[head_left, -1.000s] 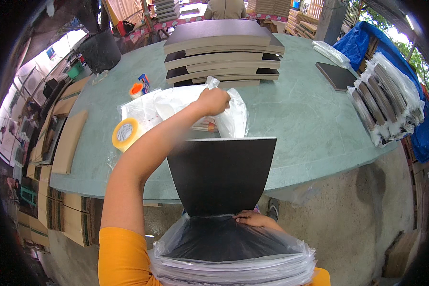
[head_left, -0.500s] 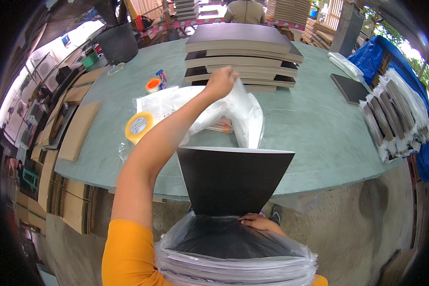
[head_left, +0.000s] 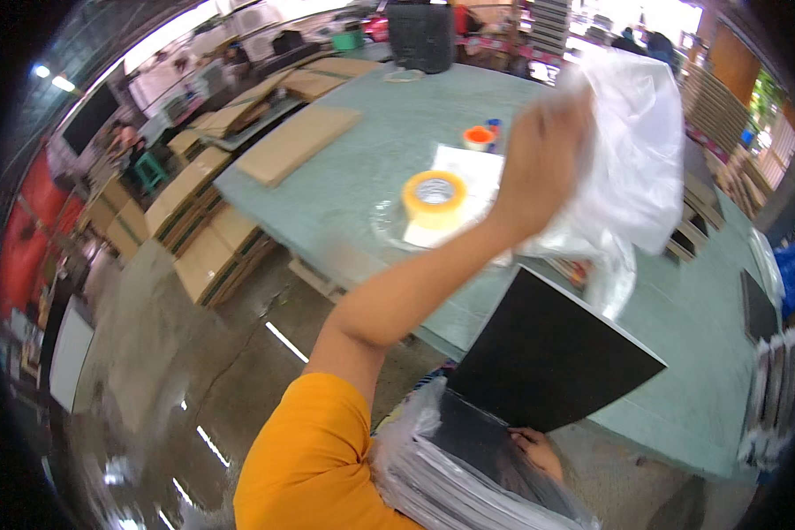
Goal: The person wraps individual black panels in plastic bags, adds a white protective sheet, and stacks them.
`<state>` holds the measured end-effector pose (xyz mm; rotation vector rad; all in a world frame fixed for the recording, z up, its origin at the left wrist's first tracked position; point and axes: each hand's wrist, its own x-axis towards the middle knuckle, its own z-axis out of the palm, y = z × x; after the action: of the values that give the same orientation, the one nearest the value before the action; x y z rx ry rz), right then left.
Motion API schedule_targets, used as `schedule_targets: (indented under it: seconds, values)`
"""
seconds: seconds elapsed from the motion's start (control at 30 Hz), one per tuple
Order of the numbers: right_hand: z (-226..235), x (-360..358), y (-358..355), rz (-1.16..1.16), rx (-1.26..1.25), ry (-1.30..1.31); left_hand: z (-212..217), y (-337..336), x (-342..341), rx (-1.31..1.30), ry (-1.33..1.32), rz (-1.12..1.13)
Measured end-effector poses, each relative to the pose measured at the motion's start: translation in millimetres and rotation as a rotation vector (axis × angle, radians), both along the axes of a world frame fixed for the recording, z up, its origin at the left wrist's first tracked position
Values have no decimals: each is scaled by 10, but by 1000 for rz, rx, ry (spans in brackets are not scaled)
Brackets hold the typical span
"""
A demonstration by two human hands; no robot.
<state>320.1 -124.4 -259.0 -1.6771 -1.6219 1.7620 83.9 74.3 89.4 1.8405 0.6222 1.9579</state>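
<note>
My left hand (head_left: 548, 163), blurred by motion, is raised over the table, its fingers closed on a thin, whitish translucent plastic bag (head_left: 634, 146) hanging to its right. A black panel (head_left: 556, 349) with a pale edge leans upright against the table's near side. Its foot meets a stack of black boards in clear plastic (head_left: 468, 477) close to my body. On top of that stack, by the panel's lower edge, my right hand (head_left: 539, 452) lies with its fingers stretched out. More plastic bags (head_left: 605, 265) lie on the table behind the panel.
The green table (head_left: 327, 212) bears a yellow tape roll (head_left: 434, 192), an orange tape roll (head_left: 479, 136), a cardboard piece (head_left: 296, 144) and a black bucket (head_left: 420, 37). Wrapped boards (head_left: 779, 397) stand at right. Cardboard stacks (head_left: 216, 252) sit left of the table.
My left hand has lifted the plastic bag up off the pile. The view has turned left and tilted. My right hand stays by the panel's foot.
</note>
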Motion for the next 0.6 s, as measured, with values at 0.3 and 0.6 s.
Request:
schedule_targets:
  seconds: [0.3,0.6]
  values:
    - [2165,-602,244,-103,730,308,-1890,-1252,-45,-569,1433,-688]
    - [1863,-84,609,-254,105,1108,-1165,-579,-609,-1163,143,-356]
